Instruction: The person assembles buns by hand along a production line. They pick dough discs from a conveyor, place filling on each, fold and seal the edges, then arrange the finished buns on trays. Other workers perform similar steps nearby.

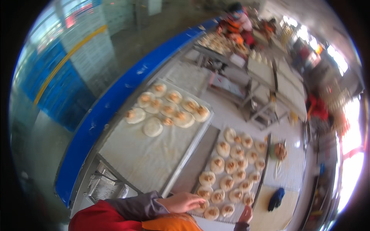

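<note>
My left hand (182, 202) reaches over the near left corner of a tray (210, 184), fingers stretched out. Its fingertips are at a flat dough round (202, 208) with brown filling on top; whether they touch it is blurred. At the tray's near right edge is my right hand (246, 214), its fingers pointing up and apart with nothing visible in them. Rows of pale dough rounds topped with brown filling (227, 183) cover this tray. A second tray (142, 154) to the left bears several similar rounds (169, 109) at its far end, one of them plain (153, 127).
A bowl of brown filling (278, 151) stands right of the near tray, with a dark blue object (276, 199) closer to me. A blue rail (115, 90) curves along the left. Farther off are tables (266, 73) and a co-worker (238, 25) beside more dough.
</note>
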### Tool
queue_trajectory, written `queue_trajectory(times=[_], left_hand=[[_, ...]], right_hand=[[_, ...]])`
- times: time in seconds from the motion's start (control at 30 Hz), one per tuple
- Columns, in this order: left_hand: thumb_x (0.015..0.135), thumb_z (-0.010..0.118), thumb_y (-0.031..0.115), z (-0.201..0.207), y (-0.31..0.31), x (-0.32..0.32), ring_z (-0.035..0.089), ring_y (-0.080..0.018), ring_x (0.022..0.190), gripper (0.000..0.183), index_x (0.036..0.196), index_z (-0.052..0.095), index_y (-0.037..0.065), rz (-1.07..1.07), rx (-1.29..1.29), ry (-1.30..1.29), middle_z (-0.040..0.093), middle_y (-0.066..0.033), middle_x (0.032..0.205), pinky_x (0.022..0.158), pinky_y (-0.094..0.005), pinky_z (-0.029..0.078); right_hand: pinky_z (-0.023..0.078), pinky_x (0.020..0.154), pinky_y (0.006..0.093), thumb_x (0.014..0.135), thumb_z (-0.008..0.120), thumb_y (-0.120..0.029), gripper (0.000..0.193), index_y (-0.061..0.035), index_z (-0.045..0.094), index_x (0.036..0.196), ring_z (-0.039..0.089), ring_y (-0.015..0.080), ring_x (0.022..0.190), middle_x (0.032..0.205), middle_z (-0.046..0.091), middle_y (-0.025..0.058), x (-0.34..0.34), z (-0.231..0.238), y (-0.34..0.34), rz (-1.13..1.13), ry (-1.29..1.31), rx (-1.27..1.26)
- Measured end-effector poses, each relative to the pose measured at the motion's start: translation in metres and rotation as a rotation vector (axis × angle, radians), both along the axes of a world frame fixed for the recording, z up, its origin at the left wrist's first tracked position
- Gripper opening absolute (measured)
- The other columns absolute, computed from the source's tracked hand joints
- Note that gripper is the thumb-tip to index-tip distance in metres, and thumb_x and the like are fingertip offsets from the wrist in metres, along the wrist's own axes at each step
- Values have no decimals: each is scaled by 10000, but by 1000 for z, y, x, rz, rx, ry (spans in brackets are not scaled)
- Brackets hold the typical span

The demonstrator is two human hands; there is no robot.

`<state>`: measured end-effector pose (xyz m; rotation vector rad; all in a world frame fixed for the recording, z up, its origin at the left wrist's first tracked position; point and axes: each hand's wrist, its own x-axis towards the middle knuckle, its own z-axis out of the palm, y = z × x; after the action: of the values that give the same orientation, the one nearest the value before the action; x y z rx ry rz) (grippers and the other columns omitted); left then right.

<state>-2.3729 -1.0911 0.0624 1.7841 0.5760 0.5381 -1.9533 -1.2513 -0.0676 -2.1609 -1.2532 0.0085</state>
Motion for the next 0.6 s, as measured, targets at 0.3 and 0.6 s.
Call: queue_trajectory(times=[0.3,0.6], left_hand=[[1001,591,134,15,2,-149,692,-230,1043,333,1326,566,64,149,-219,-167,705,-122,1151,881,-320,537],[1015,559,88,-7,15,-289,689,-152,1006,273,1276,587,13,481,-216,-246,718,-79,1092,849,-280,529]], right_hand=[[545,762,318,966,572,-100,169,-25,693,1056,670,169,855,929,708,80,-156,55,68,223,361,-164],[536,782,324,971,557,-123,202,-22,676,1098,661,173,864,943,705,79,-258,65,108,307,623,-421]])
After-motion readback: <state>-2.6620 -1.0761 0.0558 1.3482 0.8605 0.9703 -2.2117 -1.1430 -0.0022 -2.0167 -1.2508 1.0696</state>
